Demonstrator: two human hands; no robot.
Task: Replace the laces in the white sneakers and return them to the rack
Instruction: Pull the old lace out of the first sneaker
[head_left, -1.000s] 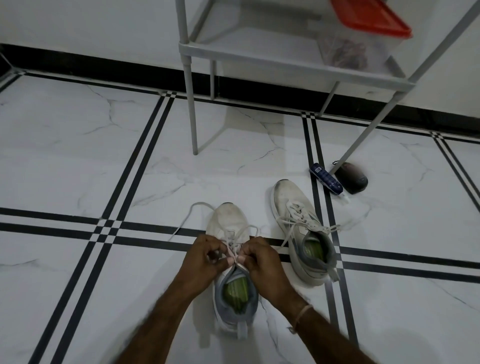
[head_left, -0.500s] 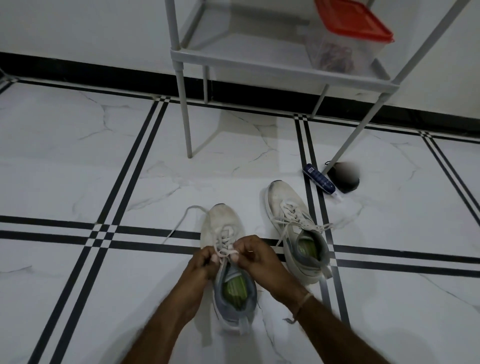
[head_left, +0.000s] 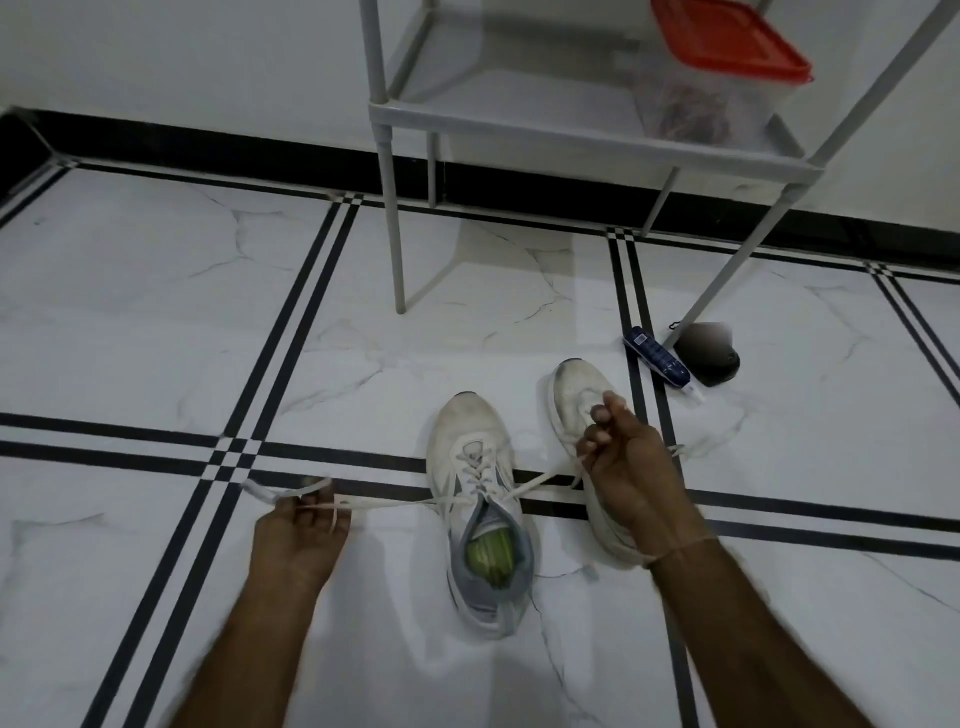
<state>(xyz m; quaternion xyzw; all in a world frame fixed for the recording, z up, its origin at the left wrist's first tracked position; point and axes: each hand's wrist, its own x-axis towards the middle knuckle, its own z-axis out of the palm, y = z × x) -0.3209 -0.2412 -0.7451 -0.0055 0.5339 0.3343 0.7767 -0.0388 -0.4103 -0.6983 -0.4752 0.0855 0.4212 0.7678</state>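
Two white sneakers stand on the marble floor, toes pointing away from me. The left sneaker (head_left: 475, 499) has a grey heel, a green insole and a white lace (head_left: 389, 502) threaded through its eyelets. My left hand (head_left: 298, 535) grips one lace end, pulled out taut to the left. My right hand (head_left: 626, 475) grips the other end, pulled out to the right. That hand covers much of the right sneaker (head_left: 574, 392), so only its toe and part of its side show.
A grey metal rack (head_left: 545, 124) stands behind the shoes, one leg (head_left: 393, 223) straight ahead, and carries a clear box with a red lid (head_left: 722, 57). A blue tube (head_left: 662, 361) and a dark round object (head_left: 709, 353) lie by the right rack leg.
Both hands were together over the left sneaker's tongue. Now they have moved apart, left hand to the left and right hand to the right, drawing the lace ends out tight.
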